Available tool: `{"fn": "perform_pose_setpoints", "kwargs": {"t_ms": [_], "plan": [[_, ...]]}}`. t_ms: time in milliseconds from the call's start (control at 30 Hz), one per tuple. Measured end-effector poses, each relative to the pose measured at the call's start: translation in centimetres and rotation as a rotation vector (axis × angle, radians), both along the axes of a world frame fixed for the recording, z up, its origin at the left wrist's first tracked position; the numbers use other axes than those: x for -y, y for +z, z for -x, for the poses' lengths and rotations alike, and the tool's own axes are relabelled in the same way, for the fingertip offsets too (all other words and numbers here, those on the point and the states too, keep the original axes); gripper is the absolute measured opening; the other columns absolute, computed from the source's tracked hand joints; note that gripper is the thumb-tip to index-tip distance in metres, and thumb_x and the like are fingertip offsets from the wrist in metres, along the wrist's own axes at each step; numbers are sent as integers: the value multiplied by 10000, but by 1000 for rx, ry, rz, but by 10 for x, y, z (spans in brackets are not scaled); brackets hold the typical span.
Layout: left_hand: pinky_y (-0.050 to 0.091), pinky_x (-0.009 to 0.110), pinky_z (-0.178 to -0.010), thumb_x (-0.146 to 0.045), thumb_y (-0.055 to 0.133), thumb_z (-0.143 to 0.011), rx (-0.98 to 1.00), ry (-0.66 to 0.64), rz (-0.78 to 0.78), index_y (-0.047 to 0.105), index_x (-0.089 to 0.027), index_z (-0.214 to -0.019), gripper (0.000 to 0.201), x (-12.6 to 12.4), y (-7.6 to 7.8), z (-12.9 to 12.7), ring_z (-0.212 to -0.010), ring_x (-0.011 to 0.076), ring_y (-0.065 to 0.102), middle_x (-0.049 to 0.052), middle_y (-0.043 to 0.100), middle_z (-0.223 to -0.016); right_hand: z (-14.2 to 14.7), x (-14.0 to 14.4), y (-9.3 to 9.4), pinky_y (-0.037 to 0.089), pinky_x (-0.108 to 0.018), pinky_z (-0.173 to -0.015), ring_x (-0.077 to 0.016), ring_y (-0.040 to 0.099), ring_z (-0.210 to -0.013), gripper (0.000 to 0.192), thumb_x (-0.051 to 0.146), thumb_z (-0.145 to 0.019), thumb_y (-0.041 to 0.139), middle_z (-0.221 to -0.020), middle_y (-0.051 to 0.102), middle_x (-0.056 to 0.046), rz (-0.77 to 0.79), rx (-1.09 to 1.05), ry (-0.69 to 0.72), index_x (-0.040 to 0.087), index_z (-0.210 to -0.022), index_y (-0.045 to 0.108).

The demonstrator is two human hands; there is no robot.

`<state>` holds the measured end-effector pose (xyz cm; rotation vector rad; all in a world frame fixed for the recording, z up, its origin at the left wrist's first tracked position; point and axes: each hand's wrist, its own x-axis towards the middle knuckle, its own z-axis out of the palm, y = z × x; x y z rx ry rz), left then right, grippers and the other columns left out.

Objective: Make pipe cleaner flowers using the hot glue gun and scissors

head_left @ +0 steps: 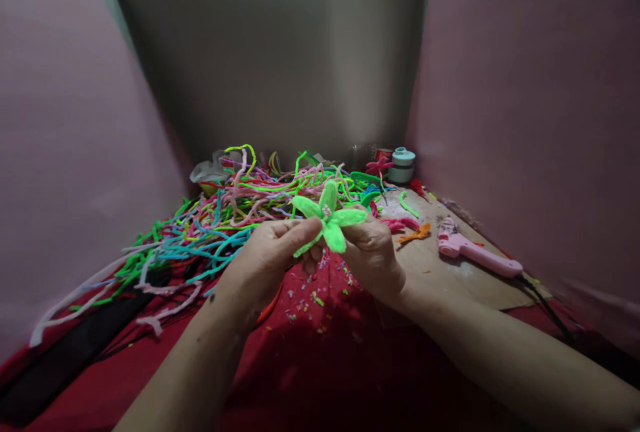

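Between my hands, over the red cloth (300, 385), is a bright green pipe-cleaner flower (336, 237). It has several long petals and a small cluster of pale pink stamens at its centre. My left hand (283, 245) pinches it from the left, the thumb tip pressed near the centre beside a lower petal. From behind the right-hand petals, my right hand (373, 252) grips the flower; most of its fingers are hidden. Whether a stem runs down under the bloom cannot be made out.
A tangled heap of coloured pipe cleaners (210, 225) spreads at the left and back. On a board (400, 279) at the right lie a pink glue gun (475, 255) and an orange piece (415, 235). Pale blue-green jar (401, 165) behind. Walls rise on both sides.
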<state>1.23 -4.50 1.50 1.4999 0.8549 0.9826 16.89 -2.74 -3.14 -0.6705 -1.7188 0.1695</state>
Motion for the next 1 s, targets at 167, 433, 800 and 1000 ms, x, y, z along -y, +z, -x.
{"fn": "perform_pose_setpoints", "kwargs": {"t_ms": [167, 433, 800, 1000], "plan": [[311, 218, -482, -369, 727, -653, -201, 94, -27, 593, -148, -568, 272, 0, 2, -8, -457, 68, 411, -41, 500, -484, 0, 0, -2, 440, -324, -651, -167, 514, -666, 259, 221, -827, 551, -602, 570, -11, -25, -26, -38, 213, -571, 587], [331, 230, -534, -446, 600, -774, -108, 75, -90, 583, -150, -574, 357, -6, -4, 0, -516, 82, 430, -20, 519, -543, 2, -2, -6, 468, -317, -621, -156, 525, -659, 221, 220, -805, 582, -631, 590, -9, 39, -132, 33, 214, -585, 602], [433, 237, -639, -302, 733, -663, 13, 122, -29, 683, -165, -771, 181, -8, 10, 7, -635, 119, 562, 14, 651, -713, 5, -1, -9, 467, -294, -633, -127, 530, -640, 168, 230, -782, 609, -626, 602, 9, 142, -182, 181, 210, -620, 644], [437, 224, -539, -205, 723, -598, 247, 160, 295, 670, -104, -666, 133, -6, 7, 1, -526, 110, 554, 33, 636, -597, 5, 3, -7, 464, -300, -637, -136, 532, -665, 208, 217, -793, 582, -622, 589, 7, 110, -158, 168, 211, -587, 614]]}}
